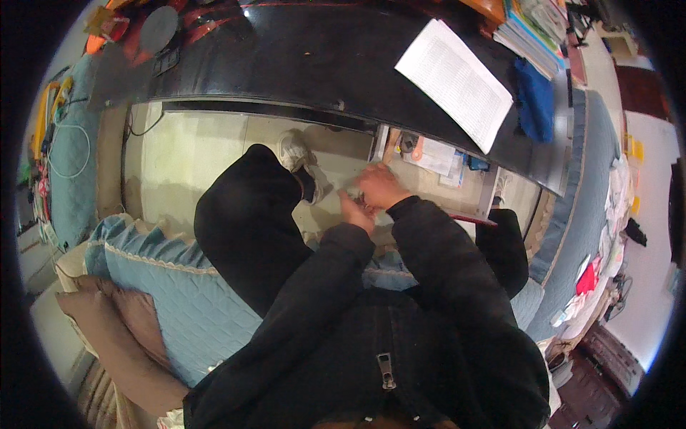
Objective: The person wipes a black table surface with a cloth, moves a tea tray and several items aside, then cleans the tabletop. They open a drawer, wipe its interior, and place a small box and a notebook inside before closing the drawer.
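My left hand (356,214) and my right hand (381,187) meet in front of me, above the gap between my knees and the table. The left hand's fingers are curled closed, and something small and greyish shows between the hands; its kind is too blurred to make out. Curled over from the right, my right hand is slightly smeared, its fingers bent in toward the left hand. Close beside the right hand is an open drawer (493,187) under the tabletop, holding papers (437,159) and an orange-handled item (417,151).
The black table (300,64) spans the front, with printed sheets (457,84), a blue cloth-like item (534,100) and a stack of books (525,43) on its right. A thin red stick (473,219) lies near my right forearm. I sit on a blue quilted sofa (179,300).
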A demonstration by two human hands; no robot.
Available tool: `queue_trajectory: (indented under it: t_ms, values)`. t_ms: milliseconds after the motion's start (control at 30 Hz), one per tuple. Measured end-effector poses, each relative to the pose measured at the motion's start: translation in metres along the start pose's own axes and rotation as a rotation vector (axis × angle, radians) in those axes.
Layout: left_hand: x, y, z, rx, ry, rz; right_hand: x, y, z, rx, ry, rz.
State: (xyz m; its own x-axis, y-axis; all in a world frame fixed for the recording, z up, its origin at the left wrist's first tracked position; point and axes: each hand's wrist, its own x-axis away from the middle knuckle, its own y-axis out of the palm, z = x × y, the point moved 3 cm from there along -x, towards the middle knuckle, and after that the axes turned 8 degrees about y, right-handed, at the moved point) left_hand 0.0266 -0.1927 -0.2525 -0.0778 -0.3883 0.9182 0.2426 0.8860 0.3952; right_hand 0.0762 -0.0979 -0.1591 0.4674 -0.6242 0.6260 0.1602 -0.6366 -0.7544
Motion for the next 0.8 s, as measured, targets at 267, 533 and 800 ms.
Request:
queue_trajectory:
  t_ms: [267, 533, 800]
  values:
    - [0.003, 0.010, 0.004, -0.179, 0.081, 0.050, 0.159, 0.042, 0.178, -0.880, 0.627, 0.663]
    - [0.035, 0.028, -0.025, -0.361, -0.144, -0.264, 0.200, 0.147, 0.346, -0.931, 1.308, 1.325]
    - [0.049, 0.033, -0.063, -0.540, -0.334, -0.398, 0.172, 0.149, 0.348, -0.504, 1.137, 0.908]
